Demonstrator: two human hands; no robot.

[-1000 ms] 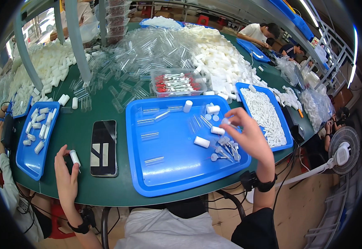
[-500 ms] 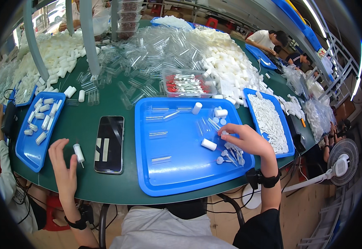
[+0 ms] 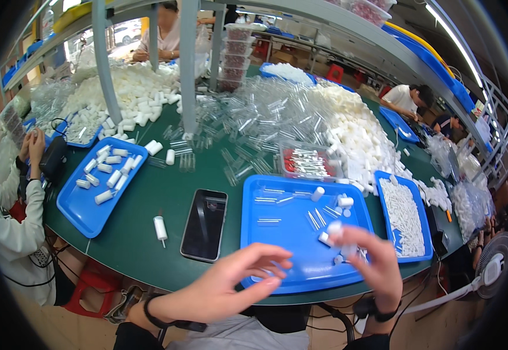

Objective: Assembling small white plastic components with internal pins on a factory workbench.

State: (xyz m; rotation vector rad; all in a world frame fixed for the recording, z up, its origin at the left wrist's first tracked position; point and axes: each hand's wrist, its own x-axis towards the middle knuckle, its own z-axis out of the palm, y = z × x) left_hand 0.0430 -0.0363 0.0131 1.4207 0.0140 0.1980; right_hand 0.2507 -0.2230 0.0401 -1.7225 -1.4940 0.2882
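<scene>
My left hand [image 3: 237,281] reaches over the near left corner of a blue tray [image 3: 292,248], its fingers apart and nothing in them. Above the tray's right part, my right hand [image 3: 377,263] pinches a small white piece [image 3: 335,227], blurred by motion. Inside the tray are clear tubes [image 3: 269,221], a white cylinder [image 3: 318,193] and, partly behind my right fingers, small white stemmed caps [image 3: 339,259]. Left of the phone [image 3: 205,224], a white cylinder with a thin pin [image 3: 160,228] lies on the green table.
To the left is a blue tray [image 3: 82,213] of white cylinders; to the right, one of small white sticks [image 3: 404,219]. Behind are a box of red-and-white pieces [image 3: 307,163], piled clear tubes [image 3: 265,111] and white cylinders [image 3: 359,134]. Other people sit around the table.
The view has shifted, so the table sits further right and lower. My left hand has moved right to the tray; my right hand has drawn nearer to me with a white piece.
</scene>
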